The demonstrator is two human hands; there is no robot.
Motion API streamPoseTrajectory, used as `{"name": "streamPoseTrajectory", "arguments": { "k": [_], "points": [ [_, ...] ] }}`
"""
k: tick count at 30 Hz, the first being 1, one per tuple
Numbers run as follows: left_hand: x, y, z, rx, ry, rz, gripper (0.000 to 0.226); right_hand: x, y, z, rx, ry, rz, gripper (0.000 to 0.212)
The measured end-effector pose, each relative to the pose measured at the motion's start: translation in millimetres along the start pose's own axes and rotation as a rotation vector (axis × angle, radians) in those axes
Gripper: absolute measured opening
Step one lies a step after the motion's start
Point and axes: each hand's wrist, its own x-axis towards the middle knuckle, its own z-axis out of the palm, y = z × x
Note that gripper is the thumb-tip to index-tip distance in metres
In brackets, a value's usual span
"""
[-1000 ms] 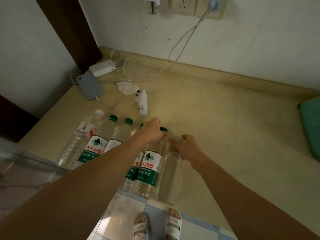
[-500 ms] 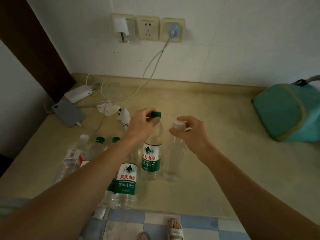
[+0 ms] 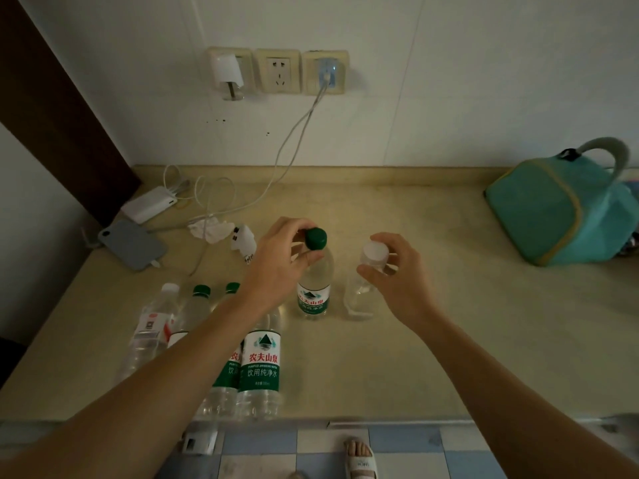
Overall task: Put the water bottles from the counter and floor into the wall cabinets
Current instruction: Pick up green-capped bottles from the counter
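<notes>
My left hand (image 3: 276,264) grips the neck of a green-capped, green-labelled water bottle (image 3: 314,288), held upright over the beige counter (image 3: 432,333). My right hand (image 3: 397,271) grips the neck of a clear white-capped bottle (image 3: 363,292) without a label, just to its right. Several more bottles stand at the counter's front left: a green-labelled one (image 3: 262,368), other green-capped ones partly hidden by my left forearm, and a white-capped bottle with a red and white label (image 3: 152,326). No wall cabinet is in view.
A teal bag (image 3: 553,209) sits at the back right. At the back left lie a phone (image 3: 133,245), a white power bank (image 3: 148,203), cables, a crumpled tissue (image 3: 211,229) and a small white bottle (image 3: 243,242). Wall sockets (image 3: 278,70) are above. Tiled floor and my sandalled foot (image 3: 359,458) show below.
Both hands have raised their bottles from the row at the counter's front edge and carried them further in over the counter. The view has tilted up, showing the sockets and the bag.
</notes>
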Motion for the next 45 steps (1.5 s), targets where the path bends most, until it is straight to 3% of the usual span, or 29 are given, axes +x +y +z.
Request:
{"name": "streamPoseTrajectory", "arguments": {
  "k": [4,7,11,19,27,35,45],
  "points": [
    [-2,-11,-1,0.079,-0.05,-0.02,0.044,-3,10,0,-0.007,-0.06,0.048,0.064],
    [-8,-27,4,0.081,-0.106,-0.111,0.071,-6,29,4,-0.012,-0.163,0.134,0.084],
    [-25,-50,26,0.102,-0.124,-0.206,0.091,-13,60,12,0.003,-0.266,0.228,0.087],
    [-42,-71,69,0.017,0.09,-0.348,0.082,-8,93,23,0.208,-0.222,0.307,0.073],
    [-43,-63,64,-0.096,0.177,-0.375,0.063,-5,75,14,0.081,-0.146,0.27,0.067],
    [-4,11,14,-0.196,0.295,-0.163,0.063,14,-25,-25,0.121,0.016,0.077,0.069],
    [65,203,-61,-0.252,0.315,0.327,0.068,15,-217,-133,0.124,0.316,-0.309,0.049]
  ]
}}
